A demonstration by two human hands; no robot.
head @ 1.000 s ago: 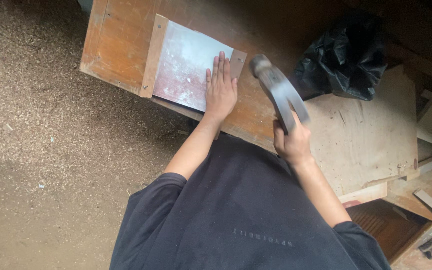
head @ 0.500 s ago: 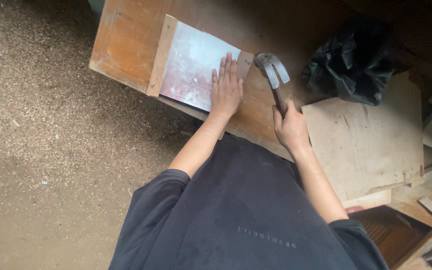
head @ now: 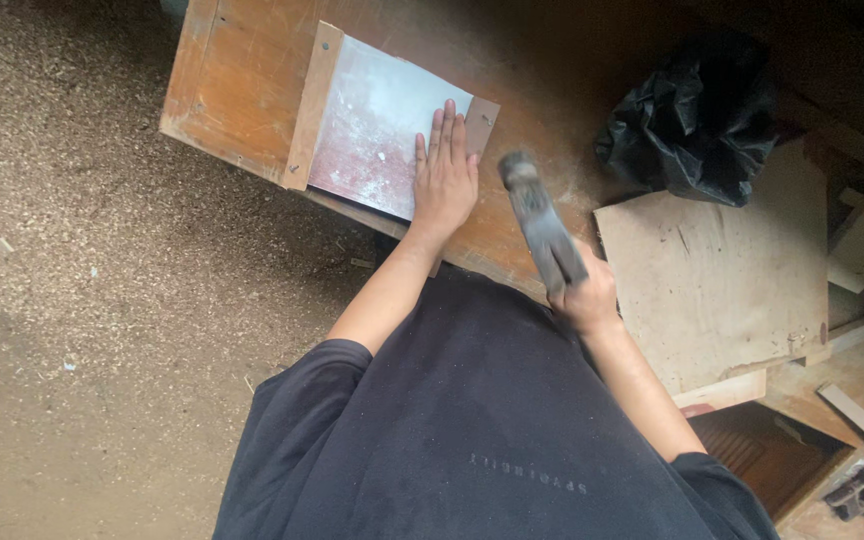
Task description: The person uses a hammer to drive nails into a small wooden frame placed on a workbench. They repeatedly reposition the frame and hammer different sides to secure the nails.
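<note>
Head view, looking straight down: the hammer (head: 540, 225) is blurred with motion and its head has dropped lower and nearer the workpiece than it stood half a second ago, when it was raised up by the strip's end; that reads as a swing in mid-stroke, a blow on its way down rather than landed; the right hand (head: 584, 295) is wrapped tight round the handle, fist closed; the left hand (head: 444, 172) lies flat, fingers together and pressed down on the pale panel (head: 377, 120), holding the same spot as before; the panel sits on the wooden board (head: 242, 80) between two wooden strips (head: 310, 105); the hammer head hovers just beside the left hand's fingers, near the right strip's end; a black bag (head: 704, 120) lies well apart to the right.
</note>
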